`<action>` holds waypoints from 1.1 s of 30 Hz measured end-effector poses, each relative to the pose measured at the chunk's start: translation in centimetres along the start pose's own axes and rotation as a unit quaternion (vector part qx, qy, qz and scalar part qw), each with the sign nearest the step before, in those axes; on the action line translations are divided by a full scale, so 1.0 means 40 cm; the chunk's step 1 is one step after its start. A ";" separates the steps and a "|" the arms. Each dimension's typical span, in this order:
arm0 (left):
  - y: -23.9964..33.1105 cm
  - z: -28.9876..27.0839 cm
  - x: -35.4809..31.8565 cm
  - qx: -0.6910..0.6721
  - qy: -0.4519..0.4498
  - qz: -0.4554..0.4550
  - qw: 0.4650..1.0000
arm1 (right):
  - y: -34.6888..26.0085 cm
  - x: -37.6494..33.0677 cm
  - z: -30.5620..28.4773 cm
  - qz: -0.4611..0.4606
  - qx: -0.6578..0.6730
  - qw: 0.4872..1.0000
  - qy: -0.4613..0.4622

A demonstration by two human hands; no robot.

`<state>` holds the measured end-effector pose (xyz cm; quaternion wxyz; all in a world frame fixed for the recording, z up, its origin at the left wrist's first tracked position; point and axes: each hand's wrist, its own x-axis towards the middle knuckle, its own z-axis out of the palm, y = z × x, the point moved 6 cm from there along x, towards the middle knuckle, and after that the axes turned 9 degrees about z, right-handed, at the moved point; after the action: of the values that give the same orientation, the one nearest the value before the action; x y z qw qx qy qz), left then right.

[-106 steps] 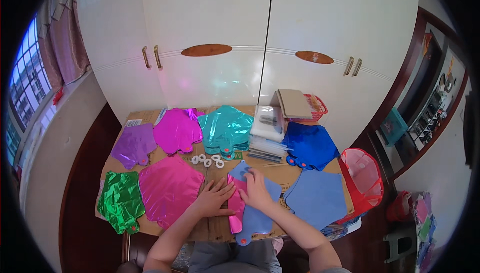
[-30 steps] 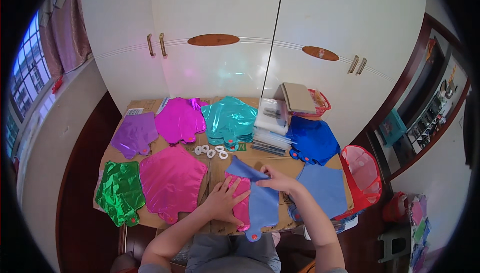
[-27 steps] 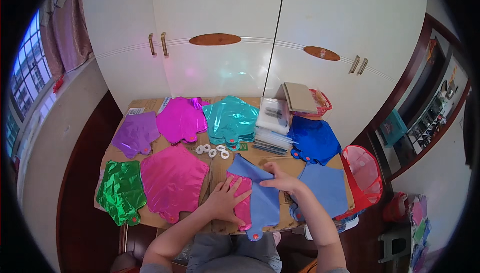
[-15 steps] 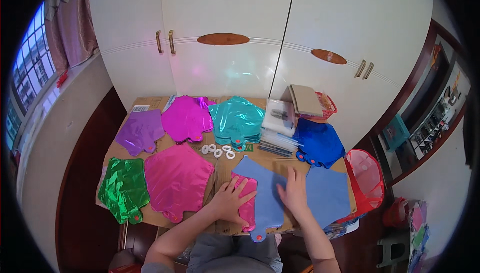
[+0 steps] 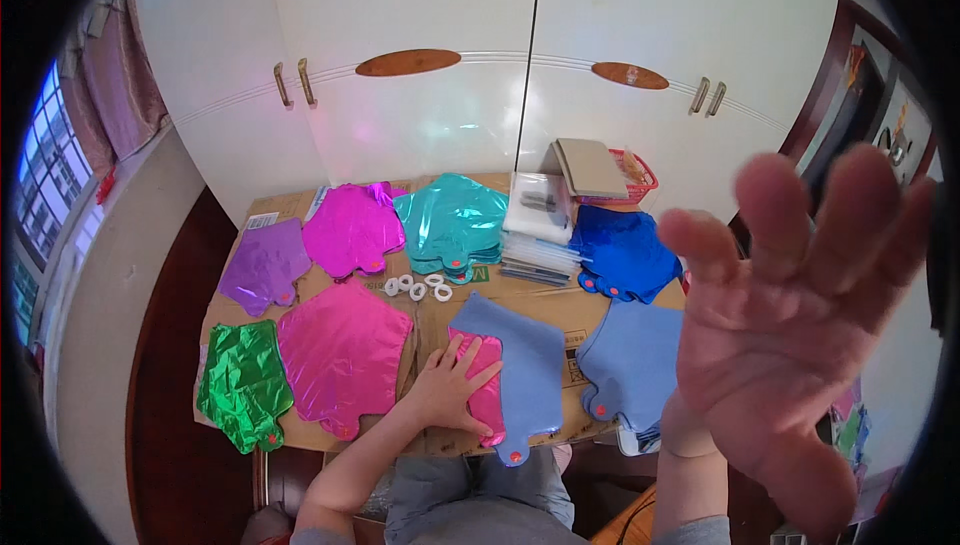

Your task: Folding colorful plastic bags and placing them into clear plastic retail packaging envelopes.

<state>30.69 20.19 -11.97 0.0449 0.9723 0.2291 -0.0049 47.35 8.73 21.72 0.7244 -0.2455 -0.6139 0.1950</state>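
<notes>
Left hand (image 5: pixel 447 385) flat, fingers spread, pressing pink balloon (image 5: pixel 483 385) onto tabletop (image 5: pixel 430 320); light blue balloon (image 5: pixel 528 370) overlaps it, just right. Right hand (image 5: pixel 790 345) raised near camera, open, holding nothing.

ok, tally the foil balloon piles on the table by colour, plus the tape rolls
Purple foil balloon: 1
Magenta foil balloon: 1
Hot pink foil balloons: 2, the second lies under the left hand
Teal foil balloons: 1 pile
Green foil balloon: 1
Dark blue foil balloons: 1 pile
Light blue foil balloons: 2, the second a pile
White tape rolls: 5
Total: 14
</notes>
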 end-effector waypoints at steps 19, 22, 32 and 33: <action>-0.009 0.011 -0.012 -0.017 0.022 -0.001 1.000 | 0.007 0.067 0.013 0.053 -0.025 0.998 0.027; -0.008 0.011 -0.006 -0.015 0.018 -0.004 1.000 | 0.001 0.084 0.006 0.050 -0.033 0.998 0.036; -0.009 0.008 -0.009 -0.007 -0.005 -0.010 1.000 | 0.006 0.060 -0.003 0.080 -0.054 0.995 -0.009; -0.007 0.012 -0.011 -0.007 -0.005 -0.008 1.000 | 0.005 0.053 -0.009 0.084 -0.056 0.995 -0.012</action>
<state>30.19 20.21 -12.46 0.0530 0.9701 0.2365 -0.0089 48.08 10.10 23.24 0.6835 -0.3337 -0.6095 0.2235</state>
